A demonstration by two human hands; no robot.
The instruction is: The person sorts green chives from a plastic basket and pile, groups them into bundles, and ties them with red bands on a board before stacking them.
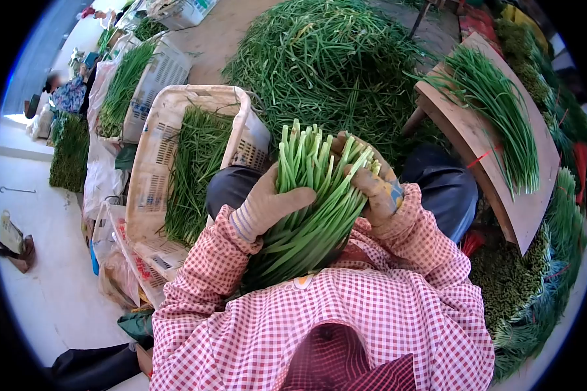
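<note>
The gloved left hand [270,203] and the gloved, blue-and-yellow-stained right hand [376,189], fingers curled, clasp opposite sides of a thick bundle of long green stalks [316,215], cut ends up.

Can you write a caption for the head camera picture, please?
Gloved left hand and right hand hold a big green bundle near a crate.

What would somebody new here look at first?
Probably the huge heap of long green stalks on the floor ahead. Next, the fat green bunch between the left hand and right hand, right before the red-checked shirt.
</note>
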